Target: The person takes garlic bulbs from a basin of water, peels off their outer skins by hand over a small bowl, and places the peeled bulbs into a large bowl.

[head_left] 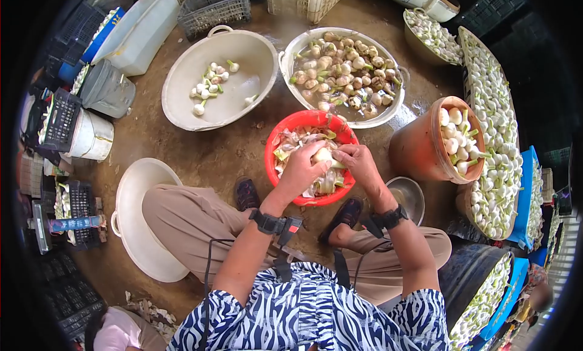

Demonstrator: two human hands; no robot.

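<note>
Over a red basin (272,168) full of papery peels, my left hand (302,170) is wrapped round a white garlic bulb (323,155). My right hand (358,162) meets it at the stem side, with its thumb and fingers pinched on the bulb's green-white stem. Beyond the red basin, a wide metal basin (297,42) holds many brownish, unpeeled bulbs in murky water. Left of that, a pale basin (182,77) contains several white bulbs. At the right, an orange bucket (413,145) is filled with white bulbs with short stems.
A small metal bowl (413,199) sits right of the red basin, near my right forearm. An upright pale basin (136,199) leans by my left knee. Long trays of bulbs line the right side. Crates (215,12) stand at the back. Another person (124,330) is at the lower left.
</note>
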